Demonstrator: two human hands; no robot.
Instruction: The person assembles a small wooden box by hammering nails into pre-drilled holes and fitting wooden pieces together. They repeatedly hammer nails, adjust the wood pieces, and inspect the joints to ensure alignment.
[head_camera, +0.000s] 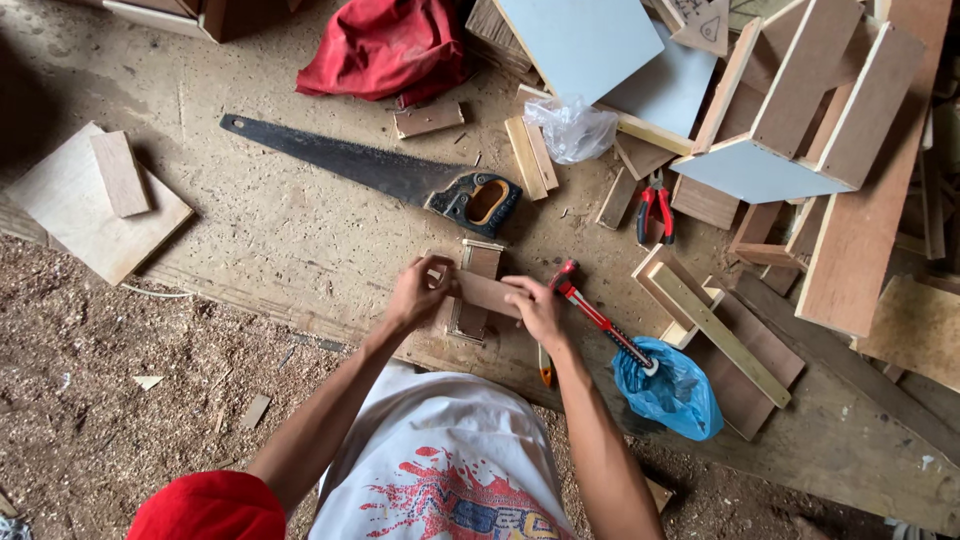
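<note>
At the centre of the frame, the left hand (418, 292) and right hand (535, 310) gripped a wooden strip (487, 293) laid across a small wooden frame (473, 290). A handsaw (380, 172) lay just above them, a red hammer (598, 318) beside the right hand, and a blue bag (672, 390) lower right.

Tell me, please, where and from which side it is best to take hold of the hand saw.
Probably by the hand saw's handle, coming from its right end: the handle has an open loop for fingers, while the long dark blade points up-left and lies flat on the board.
</note>
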